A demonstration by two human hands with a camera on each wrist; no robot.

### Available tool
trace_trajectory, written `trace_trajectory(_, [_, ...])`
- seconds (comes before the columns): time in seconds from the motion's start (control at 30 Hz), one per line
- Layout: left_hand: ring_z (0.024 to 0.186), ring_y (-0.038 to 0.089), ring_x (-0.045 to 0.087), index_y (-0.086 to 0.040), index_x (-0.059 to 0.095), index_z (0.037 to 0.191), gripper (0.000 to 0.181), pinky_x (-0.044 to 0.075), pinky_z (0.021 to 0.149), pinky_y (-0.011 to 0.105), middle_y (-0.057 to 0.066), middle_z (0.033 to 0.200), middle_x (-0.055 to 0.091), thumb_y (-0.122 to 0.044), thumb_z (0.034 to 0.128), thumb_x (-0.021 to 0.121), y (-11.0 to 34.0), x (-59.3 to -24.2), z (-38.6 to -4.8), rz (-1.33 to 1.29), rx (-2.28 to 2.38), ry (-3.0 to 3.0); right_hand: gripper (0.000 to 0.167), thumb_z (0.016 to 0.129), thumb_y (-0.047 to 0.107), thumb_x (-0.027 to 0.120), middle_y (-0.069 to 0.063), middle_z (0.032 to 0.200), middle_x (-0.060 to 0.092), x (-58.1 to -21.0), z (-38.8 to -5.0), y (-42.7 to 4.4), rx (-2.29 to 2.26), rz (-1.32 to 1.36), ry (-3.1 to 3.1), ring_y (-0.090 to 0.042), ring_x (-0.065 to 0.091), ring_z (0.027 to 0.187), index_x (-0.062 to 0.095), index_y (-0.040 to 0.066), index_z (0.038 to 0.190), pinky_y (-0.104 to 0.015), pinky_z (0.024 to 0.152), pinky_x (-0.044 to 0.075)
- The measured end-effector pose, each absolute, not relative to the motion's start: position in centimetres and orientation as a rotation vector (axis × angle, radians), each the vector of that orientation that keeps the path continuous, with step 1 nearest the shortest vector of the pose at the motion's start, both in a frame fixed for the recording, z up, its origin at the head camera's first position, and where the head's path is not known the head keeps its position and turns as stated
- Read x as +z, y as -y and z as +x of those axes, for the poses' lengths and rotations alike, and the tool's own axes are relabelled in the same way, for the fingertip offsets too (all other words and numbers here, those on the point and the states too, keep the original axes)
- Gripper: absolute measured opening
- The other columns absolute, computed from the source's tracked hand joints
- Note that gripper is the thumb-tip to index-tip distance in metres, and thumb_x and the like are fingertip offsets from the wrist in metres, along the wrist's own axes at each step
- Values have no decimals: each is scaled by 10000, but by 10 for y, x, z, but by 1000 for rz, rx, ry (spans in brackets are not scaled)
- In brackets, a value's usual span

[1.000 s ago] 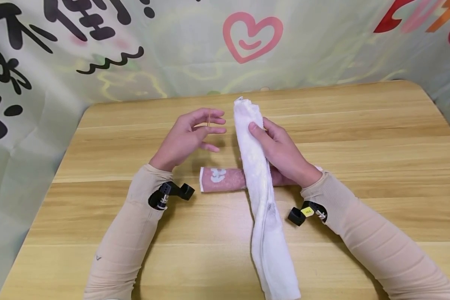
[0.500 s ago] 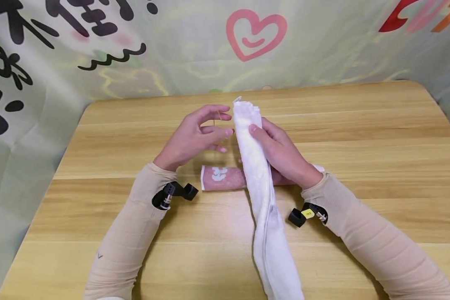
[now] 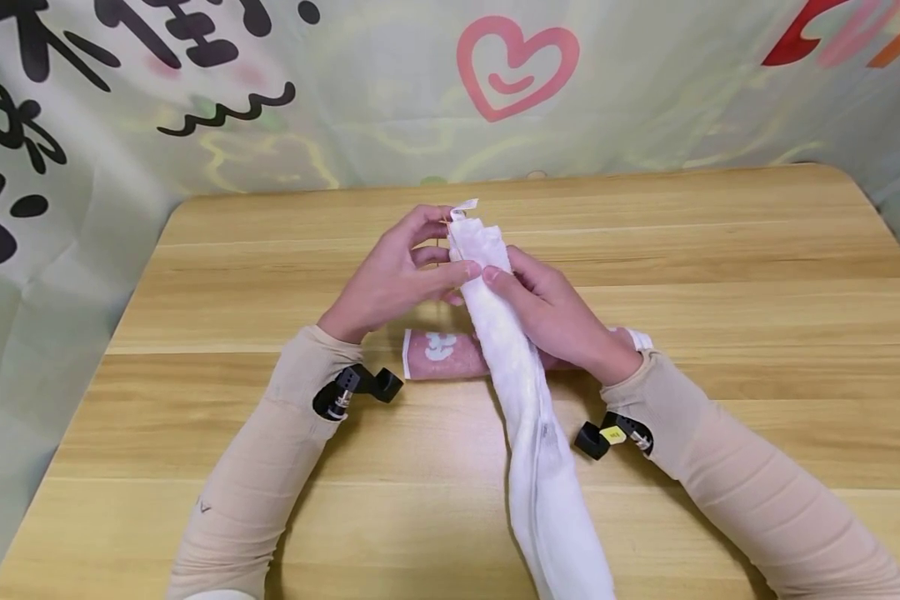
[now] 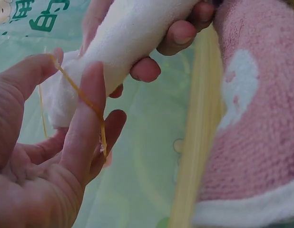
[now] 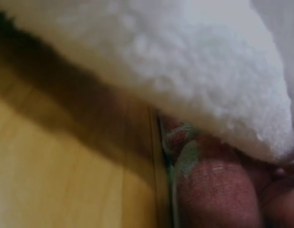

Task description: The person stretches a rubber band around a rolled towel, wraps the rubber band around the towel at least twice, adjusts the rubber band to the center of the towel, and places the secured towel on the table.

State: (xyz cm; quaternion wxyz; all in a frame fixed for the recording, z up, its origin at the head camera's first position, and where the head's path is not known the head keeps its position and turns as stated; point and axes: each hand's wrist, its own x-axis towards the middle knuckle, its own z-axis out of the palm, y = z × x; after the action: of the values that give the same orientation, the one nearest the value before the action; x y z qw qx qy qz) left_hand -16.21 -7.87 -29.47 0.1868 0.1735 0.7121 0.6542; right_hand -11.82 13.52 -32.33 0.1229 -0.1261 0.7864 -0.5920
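Observation:
A long rolled white towel [image 3: 513, 367] slants from between my hands down past the near edge of the head view. My right hand [image 3: 562, 321] grips it close to its far end, thumb on top. My left hand [image 3: 397, 275] has a thin yellow-orange rubber band [image 4: 83, 95] stretched over its spread fingers. In the left wrist view those fingers stand around the towel's end, the thumb touching the cloth. Beneath the white towel a rolled pink towel [image 3: 446, 358] with a pale motif lies crosswise; its middle is hidden.
The wooden table [image 3: 232, 417] carries both towels. A printed cloth backdrop [image 3: 375, 92] with a pink heart [image 3: 517, 67] hangs behind the table's far edge. Black camera mounts [image 3: 356, 387] sit on both sleeved wrists.
My left hand has moved right to the white towel's end, bringing the rubber band around it. The towel's far end has shifted slightly left, with my right hand still gripping it.

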Motion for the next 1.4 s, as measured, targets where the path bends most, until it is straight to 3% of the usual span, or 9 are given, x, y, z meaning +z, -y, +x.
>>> trace_trajectory(0.33, [1053, 265, 711, -76, 542, 1411, 562, 642, 704, 365, 132, 1270, 639, -71, 902, 781, 80, -292, -159, 622, 1764, -2185, 341, 1099, 347, 493, -85, 1053, 719, -326, -117, -133, -1544, -514, -2499, -187, 664, 822, 583, 257, 1415, -298, 677, 575])
trace_trajectory(0.47, [988, 226, 666, -66, 593, 1348, 527, 590, 840, 338, 109, 1188, 645, -98, 872, 817, 80, -292, -158, 715, 1705, -2300, 317, 1094, 287, 512, -74, 1062, 729, -325, -115, -131, -1468, -610, -2560, -177, 665, 845, 589, 216, 1393, -298, 705, 569])
trace_trajectory(0.57, [937, 191, 638, -87, 614, 1327, 510, 553, 872, 331, 91, 1153, 656, -128, 865, 827, 79, -292, -157, 746, 1658, -2372, 271, 1088, 275, 527, -59, 1019, 706, -323, -115, -130, -1414, -661, -2598, -165, 648, 830, 604, 191, 1334, -296, 707, 550])
trace_trajectory(0.83, [709, 171, 590, -209, 639, 1292, 433, 531, 665, 271, 71, 928, 630, -122, 883, 749, 79, -289, -152, 754, 1567, -2444, 283, 1068, 328, 568, -25, 1008, 712, -322, -111, -126, -1367, -634, -2573, -149, 644, 825, 642, 199, 1309, -286, 732, 531])
trace_trajectory(1.1, [720, 207, 564, -138, 640, 893, 133, 482, 612, 269, 38, 842, 612, -50, 804, 686, 82, -285, -151, 679, 1564, -2480, 297, 1009, 394, 656, -4, 862, 681, -319, -107, -121, -1350, -570, -2459, -144, 630, 726, 655, 223, 1252, -271, 660, 522])
trace_trajectory(1.23, [754, 213, 580, -149, 646, 902, 138, 504, 630, 288, 29, 896, 607, -125, 822, 756, 83, -285, -152, 698, 1534, -2498, 324, 1020, 395, 638, -8, 852, 682, -319, -106, -122, -1336, -579, -2487, -134, 630, 683, 653, 229, 1297, -272, 624, 526])
trace_trajectory(1.4, [783, 179, 629, -175, 678, 1075, 301, 540, 683, 295, 18, 948, 681, -187, 817, 834, 83, -285, -152, 835, 1492, -2490, 336, 1024, 403, 624, 13, 867, 682, -318, -106, -122, -1310, -599, -2535, -121, 621, 725, 662, 249, 1320, -257, 665, 507])
